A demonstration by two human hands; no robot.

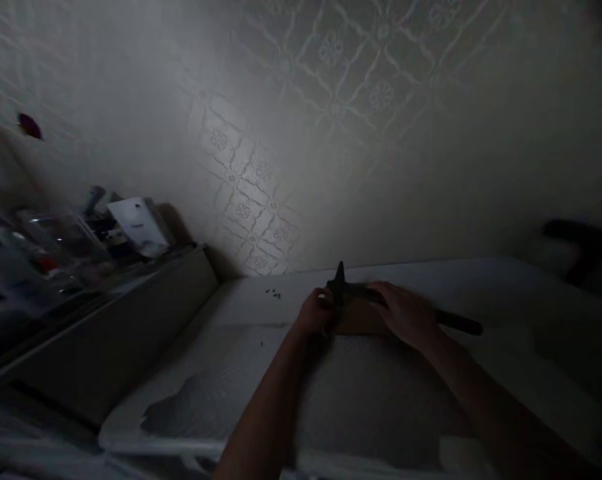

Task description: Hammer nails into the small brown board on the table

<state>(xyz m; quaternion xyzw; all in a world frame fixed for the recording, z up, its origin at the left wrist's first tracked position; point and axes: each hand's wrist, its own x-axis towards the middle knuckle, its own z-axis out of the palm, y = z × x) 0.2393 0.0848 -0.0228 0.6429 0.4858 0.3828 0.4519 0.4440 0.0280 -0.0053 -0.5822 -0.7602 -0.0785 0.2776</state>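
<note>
A dark hammer (pixel 458 321) lies level across a brown board (pixel 358 320), its pointed head at the left end. My right hand (pixel 407 312) is wrapped round the middle of the handle, which sticks out past my wrist to the right. At the board's left end, my left hand (pixel 317 312) is closed with its fingers curled beside the hammer head. Anything pinched in those fingers is too dark and small to make out. Several tiny dark pieces (pixel 274 293), perhaps nails, lie on the white table (pixel 241 300) to the left of my hands.
A patterned wall (pixel 301 147) rises behind the table. On the left, a raised cabinet (pixel 145 327) carries a white box (pixel 138 223), a clear container (pixel 63 233) and other clutter. A grey patch (pixel 195 403) covers part of the near tabletop. A dark object (pixel 578 233) juts in at right.
</note>
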